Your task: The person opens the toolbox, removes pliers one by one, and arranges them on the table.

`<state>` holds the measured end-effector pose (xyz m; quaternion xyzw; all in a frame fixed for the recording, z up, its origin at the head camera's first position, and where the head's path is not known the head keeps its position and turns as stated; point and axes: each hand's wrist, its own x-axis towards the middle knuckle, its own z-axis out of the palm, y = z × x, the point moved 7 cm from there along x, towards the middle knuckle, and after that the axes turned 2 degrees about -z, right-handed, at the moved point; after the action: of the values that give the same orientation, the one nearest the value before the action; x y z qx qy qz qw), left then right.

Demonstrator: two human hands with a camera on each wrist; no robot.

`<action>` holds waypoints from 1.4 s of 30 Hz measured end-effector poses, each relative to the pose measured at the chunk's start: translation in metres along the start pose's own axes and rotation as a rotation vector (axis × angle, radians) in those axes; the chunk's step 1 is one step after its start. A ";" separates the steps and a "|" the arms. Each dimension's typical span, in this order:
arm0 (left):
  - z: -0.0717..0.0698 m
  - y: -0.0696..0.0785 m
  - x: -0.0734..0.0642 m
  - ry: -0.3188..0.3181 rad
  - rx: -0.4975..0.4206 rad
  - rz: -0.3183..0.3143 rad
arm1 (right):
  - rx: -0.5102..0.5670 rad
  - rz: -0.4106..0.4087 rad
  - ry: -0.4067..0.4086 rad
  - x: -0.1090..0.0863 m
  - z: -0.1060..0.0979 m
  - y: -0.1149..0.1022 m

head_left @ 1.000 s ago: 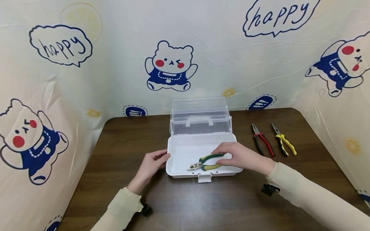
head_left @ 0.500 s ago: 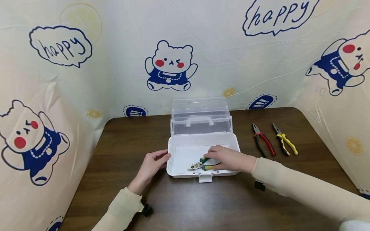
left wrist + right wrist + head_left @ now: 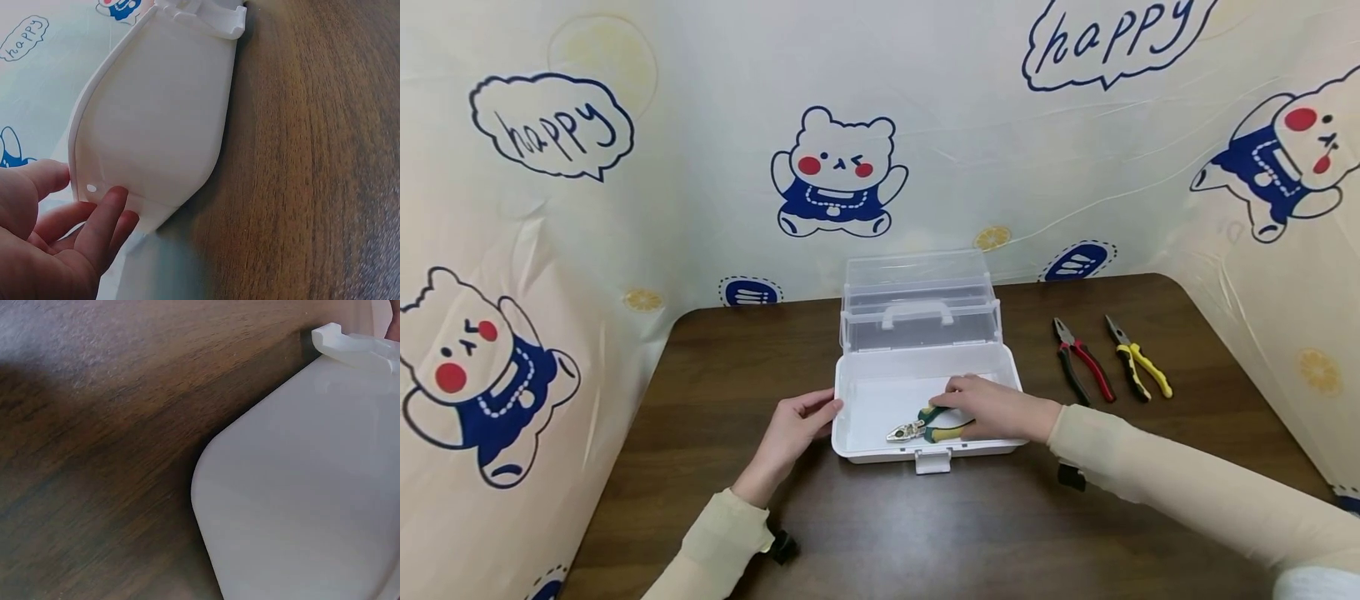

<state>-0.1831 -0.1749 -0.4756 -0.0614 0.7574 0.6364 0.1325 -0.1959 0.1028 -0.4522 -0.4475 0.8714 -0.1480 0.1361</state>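
A white toolbox (image 3: 868, 392) stands with its clear lid (image 3: 917, 283) raised behind it. My left hand (image 3: 795, 429) pinches the box's left rim. In the left wrist view the thumb lies at the rim and the fingers (image 3: 103, 228) against the outer wall. Inside the box, combination pliers (image 3: 908, 432) with green and yellow handles lie with their metal head to the left. My right hand (image 3: 992, 408) reaches in over the right side and grips the handles, hiding their ends. In the right wrist view only the white outer wall (image 3: 281, 469) and latch (image 3: 353, 351) show clearly.
Red and black pliers (image 3: 1084, 360) and yellow and black long-nose pliers (image 3: 1138, 358) lie on the brown table (image 3: 745, 358), right of the box. The front latch (image 3: 932, 461) hangs down. A printed cloth (image 3: 715, 167) surrounds the table's back and sides.
My right hand has moved left along the pliers' handles, covering more of them, then stayed there. The pliers' head has barely shifted. My left hand keeps its place on the rim.
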 end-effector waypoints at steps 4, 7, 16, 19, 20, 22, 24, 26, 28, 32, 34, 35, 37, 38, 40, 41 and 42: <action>0.001 0.001 0.000 0.001 0.000 -0.002 | -0.024 0.011 -0.003 0.001 0.003 0.002; 0.001 0.001 -0.001 0.003 -0.003 -0.003 | -0.039 0.003 0.012 0.001 0.002 0.001; 0.002 0.002 -0.002 0.013 -0.012 0.002 | 0.020 0.017 0.055 0.001 -0.002 0.002; 0.001 0.000 -0.001 0.016 -0.004 0.001 | 0.039 0.012 0.064 0.000 -0.003 0.001; 0.001 0.000 -0.001 0.017 -0.001 0.001 | 0.046 0.008 0.069 0.000 -0.003 0.001; 0.001 -0.001 -0.001 0.021 0.007 0.001 | 0.066 0.010 0.076 -0.001 -0.003 0.000; 0.001 -0.001 -0.001 0.023 0.011 0.002 | 0.088 0.008 0.093 -0.002 -0.005 -0.002; 0.001 -0.001 -0.001 0.024 0.007 0.001 | 0.115 0.014 0.106 -0.004 -0.007 -0.003; 0.001 -0.001 -0.001 0.025 0.002 -0.003 | 0.150 0.033 0.110 -0.006 -0.009 -0.003; 0.001 -0.002 0.000 0.025 0.007 0.002 | 0.218 0.073 0.106 -0.010 -0.015 -0.002; 0.001 -0.001 -0.001 0.024 0.013 0.004 | 0.244 0.091 0.111 -0.013 -0.019 -0.002; 0.001 -0.001 -0.001 0.024 0.016 0.005 | 0.252 0.095 0.117 -0.015 -0.021 -0.002; 0.000 -0.001 0.000 0.027 0.015 -0.003 | 0.261 0.103 0.133 -0.018 -0.026 -0.003; 0.000 -0.001 0.000 0.025 0.014 -0.002 | 0.266 0.107 0.141 -0.021 -0.028 -0.003; 0.000 -0.001 0.000 0.025 0.014 -0.002 | 0.264 0.104 0.160 -0.025 -0.032 -0.004; 0.001 -0.001 0.000 0.021 0.013 0.001 | 0.263 0.104 0.168 -0.027 -0.034 -0.005; 0.001 -0.001 0.000 0.017 0.010 0.003 | 0.261 0.103 0.179 -0.030 -0.035 -0.006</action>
<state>-0.1828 -0.1740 -0.4769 -0.0647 0.7617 0.6323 0.1255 -0.1878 0.1285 -0.4146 -0.3657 0.8753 -0.2919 0.1223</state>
